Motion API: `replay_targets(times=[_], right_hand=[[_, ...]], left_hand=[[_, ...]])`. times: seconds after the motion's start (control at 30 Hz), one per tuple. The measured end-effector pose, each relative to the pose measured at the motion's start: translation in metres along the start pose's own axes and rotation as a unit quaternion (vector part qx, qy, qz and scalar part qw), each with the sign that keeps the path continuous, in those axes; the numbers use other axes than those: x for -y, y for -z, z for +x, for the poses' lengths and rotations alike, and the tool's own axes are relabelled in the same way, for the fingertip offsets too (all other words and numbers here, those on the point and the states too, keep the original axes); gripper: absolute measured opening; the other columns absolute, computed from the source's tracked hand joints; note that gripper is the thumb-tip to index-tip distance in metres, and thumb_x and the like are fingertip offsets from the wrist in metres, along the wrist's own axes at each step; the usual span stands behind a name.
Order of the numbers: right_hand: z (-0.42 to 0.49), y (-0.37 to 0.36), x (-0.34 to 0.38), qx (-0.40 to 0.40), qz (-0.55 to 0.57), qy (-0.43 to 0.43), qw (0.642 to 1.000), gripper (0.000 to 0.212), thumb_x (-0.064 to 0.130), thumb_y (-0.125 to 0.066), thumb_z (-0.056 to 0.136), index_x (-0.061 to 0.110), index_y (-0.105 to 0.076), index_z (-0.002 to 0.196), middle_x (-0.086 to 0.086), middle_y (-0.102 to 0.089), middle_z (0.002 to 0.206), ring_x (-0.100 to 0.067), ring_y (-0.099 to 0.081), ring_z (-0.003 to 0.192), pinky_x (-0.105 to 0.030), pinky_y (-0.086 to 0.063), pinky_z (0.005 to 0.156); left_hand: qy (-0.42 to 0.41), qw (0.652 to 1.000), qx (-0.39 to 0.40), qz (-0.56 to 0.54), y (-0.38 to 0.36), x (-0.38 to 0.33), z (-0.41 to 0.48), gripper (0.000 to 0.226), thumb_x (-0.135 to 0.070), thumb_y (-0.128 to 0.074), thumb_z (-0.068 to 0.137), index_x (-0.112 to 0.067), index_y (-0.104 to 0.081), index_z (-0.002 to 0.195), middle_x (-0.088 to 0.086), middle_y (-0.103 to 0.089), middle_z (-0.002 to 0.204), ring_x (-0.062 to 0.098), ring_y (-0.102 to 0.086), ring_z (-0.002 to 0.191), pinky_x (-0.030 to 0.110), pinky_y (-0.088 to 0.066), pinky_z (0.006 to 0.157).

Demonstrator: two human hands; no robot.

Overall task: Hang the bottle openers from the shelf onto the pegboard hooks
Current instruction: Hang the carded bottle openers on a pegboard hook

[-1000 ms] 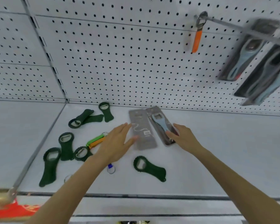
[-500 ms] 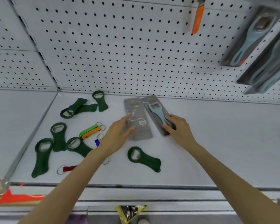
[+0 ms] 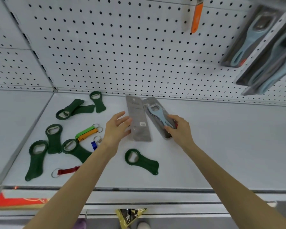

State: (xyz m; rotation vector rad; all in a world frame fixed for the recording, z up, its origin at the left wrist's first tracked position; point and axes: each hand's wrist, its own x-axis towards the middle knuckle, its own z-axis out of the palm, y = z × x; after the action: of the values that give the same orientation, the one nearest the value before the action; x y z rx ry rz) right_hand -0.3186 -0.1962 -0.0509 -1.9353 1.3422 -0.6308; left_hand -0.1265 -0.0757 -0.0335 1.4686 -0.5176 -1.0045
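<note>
On the left of the white shelf (image 3: 221, 138), six green openers (image 3: 35, 160) are lying loose and flat, two of them crossing near the back corner and one sitting apart toward the front edge. Among them, small key-ring openers (image 3: 87, 132) in green, orange, blue and red are lying flat. The person's left hand (image 3: 116, 129) is hovering palm-down at mid-shelf with its fingers loosely spread, the fingertips (image 3: 128, 120) overlapping the left edge of a grey card (image 3: 139, 119) that is lying face-down; whether they are touching it cannot be told. Just beside that card, with the top corners meeting, a packaged blue opener (image 3: 157, 113) is lying face-up and angled toward the back wall. The right hand (image 3: 180, 129) is gripping its lower end, fingers curled over the pack. Behind, the pegboard (image 3: 122, 47) is rising from the back of the shelf. An orange opener (image 3: 196, 19) is hanging high on it, right of centre. At the far upper right, blurred hanging packs (image 3: 253, 38) of blue openers are dangling in front of the board.
</note>
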Motion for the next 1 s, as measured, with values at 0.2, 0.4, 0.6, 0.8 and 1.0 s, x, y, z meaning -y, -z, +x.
replay_targets(times=[0.2,0.4,0.6,0.8,1.0], right_hand=[[-0.003,0.016,-0.003,0.008,0.068,-0.042,0.997,0.046,0.008,-0.074,0.081,0.016,-0.058,0.123,-0.006,-0.058,0.125,-0.022,-0.056,0.112,-0.041,-0.049,0.096],[-0.009,0.037,-0.002,0.028,0.070,-0.109,0.991,0.068,0.021,-0.085,0.069,0.017,-0.051,0.128,-0.005,-0.056,0.115,-0.021,-0.058,0.100,-0.031,-0.049,0.082],[-0.020,0.053,0.001,0.048,0.132,-0.179,0.974,0.074,0.025,-0.085,0.069,0.014,-0.047,0.132,-0.013,-0.061,0.111,-0.021,-0.062,0.091,-0.026,-0.047,0.074],[-0.059,0.053,0.007,-0.001,0.365,-0.214,0.906,0.061,0.017,-0.078,0.078,0.012,-0.049,0.130,-0.010,-0.067,0.105,-0.018,-0.069,0.087,-0.023,-0.051,0.070],[-0.096,0.047,0.025,0.090,0.534,-0.171,0.823,0.037,0.010,-0.074,0.072,-0.002,-0.069,0.106,-0.009,-0.073,0.093,-0.017,-0.068,0.080,-0.020,-0.053,0.068]], left_hand=[[0.008,1.000,-0.013,0.007,-0.006,0.004,0.002,0.063,-0.007,-0.074,0.081,-0.012,-0.046,0.136,0.004,-0.061,0.121,0.017,-0.062,0.102,0.019,-0.054,0.067],[0.029,0.999,0.007,0.019,-0.013,0.003,0.001,0.034,0.000,-0.071,0.081,-0.011,-0.065,0.113,-0.002,-0.072,0.096,0.005,-0.068,0.080,0.011,-0.052,0.059],[0.054,0.996,0.053,-0.037,-0.002,-0.003,-0.007,0.028,0.003,-0.058,0.090,-0.007,-0.063,0.115,0.006,-0.072,0.102,0.014,-0.070,0.087,0.019,-0.056,0.068],[0.045,0.987,0.117,-0.100,0.011,-0.007,-0.026,0.028,-0.002,-0.052,0.094,-0.010,-0.062,0.119,0.008,-0.071,0.111,0.016,-0.069,0.096,0.024,-0.055,0.077],[0.034,0.974,0.178,-0.134,0.018,-0.013,-0.047,0.032,-0.013,-0.045,0.099,-0.019,-0.062,0.125,0.002,-0.068,0.120,0.019,-0.065,0.109,0.037,-0.055,0.079]])
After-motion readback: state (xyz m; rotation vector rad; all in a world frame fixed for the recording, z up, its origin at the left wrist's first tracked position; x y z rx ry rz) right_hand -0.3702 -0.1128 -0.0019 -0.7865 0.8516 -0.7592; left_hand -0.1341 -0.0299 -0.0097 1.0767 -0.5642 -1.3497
